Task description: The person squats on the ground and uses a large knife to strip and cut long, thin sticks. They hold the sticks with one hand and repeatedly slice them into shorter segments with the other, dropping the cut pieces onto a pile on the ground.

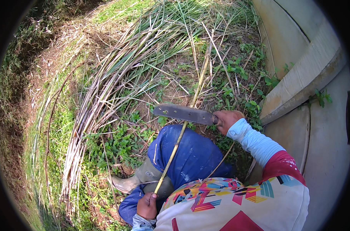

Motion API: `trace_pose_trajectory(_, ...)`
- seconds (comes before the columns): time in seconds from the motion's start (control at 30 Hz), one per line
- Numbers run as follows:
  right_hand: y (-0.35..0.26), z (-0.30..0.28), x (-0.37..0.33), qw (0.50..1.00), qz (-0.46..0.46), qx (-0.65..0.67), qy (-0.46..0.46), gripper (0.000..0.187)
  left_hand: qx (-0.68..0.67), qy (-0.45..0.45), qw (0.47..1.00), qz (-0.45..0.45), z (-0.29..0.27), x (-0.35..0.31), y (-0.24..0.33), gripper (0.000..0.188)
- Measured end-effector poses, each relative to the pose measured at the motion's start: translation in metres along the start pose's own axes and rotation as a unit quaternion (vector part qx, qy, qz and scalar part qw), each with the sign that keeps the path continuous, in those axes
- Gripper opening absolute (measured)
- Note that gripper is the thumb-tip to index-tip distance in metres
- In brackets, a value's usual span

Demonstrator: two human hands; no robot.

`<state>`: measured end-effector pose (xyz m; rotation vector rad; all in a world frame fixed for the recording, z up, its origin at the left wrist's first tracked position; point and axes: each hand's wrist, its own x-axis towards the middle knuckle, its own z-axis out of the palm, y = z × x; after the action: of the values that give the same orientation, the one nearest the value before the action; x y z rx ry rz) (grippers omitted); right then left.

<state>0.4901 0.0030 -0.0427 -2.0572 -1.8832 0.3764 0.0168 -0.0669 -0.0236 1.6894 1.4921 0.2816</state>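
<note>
Near the lower edge, my left hand point(147, 206) is closed around the lower end of a long, thin yellowish cane stalk point(174, 151). The stalk slants up and away across my blue-trousered knee, and its far part reaches over the ground with dry leaves on it. On the right, my right hand point(229, 120) grips the handle of a machete point(184, 113). Its broad dark blade, with a few holes in it, points left and lies crosswise over the stalk, just beyond the knee. Whether the blade touches the stalk I cannot tell.
A long heap of cut stalks with green leaves point(113, 73) lies curved across the left and far ground. Pale concrete-like slabs point(304, 71) stand along the right. My rubber boot point(125, 183) rests on low weeds point(119, 148). Dense brush lines the far left.
</note>
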Motion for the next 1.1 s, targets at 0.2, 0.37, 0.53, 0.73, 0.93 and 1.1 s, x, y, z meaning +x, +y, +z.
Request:
trace_pose_trajectory(0.2,-0.013,0.012,0.002,0.999,-0.007,-0.001,-0.031,0.04,0.022,0.017,1.0,0.008,-0.009,-0.012,-0.003,0.026)
trace_pose_trajectory(0.37,0.062,-0.002,0.059,0.958,0.269,-0.004,0.096,0.045,0.014,0.003,0.999,0.031,-0.015,-0.015,-0.017,0.027)
trace_pose_trajectory(0.53,0.003,-0.004,0.024,0.996,0.092,0.001,-0.015,0.046,-0.029,-0.009,1.0,-0.002,-0.018,-0.02,-0.016,0.028)
trace_pose_trajectory(0.73,-0.008,0.024,0.003,0.999,-0.021,-0.005,-0.037,0.048,-0.169,-0.094,0.978,-0.081,-0.029,-0.031,-0.049,0.033)
trace_pose_trajectory(0.93,0.043,-0.004,0.056,0.956,0.284,0.05,0.053,0.054,-0.303,-0.199,0.913,-0.185,-0.054,-0.036,-0.064,0.039)
trace_pose_trajectory(1.1,0.001,0.012,0.006,0.995,0.094,0.033,-0.001,0.049,-0.31,-0.211,0.906,-0.199,-0.046,-0.036,-0.06,0.038)
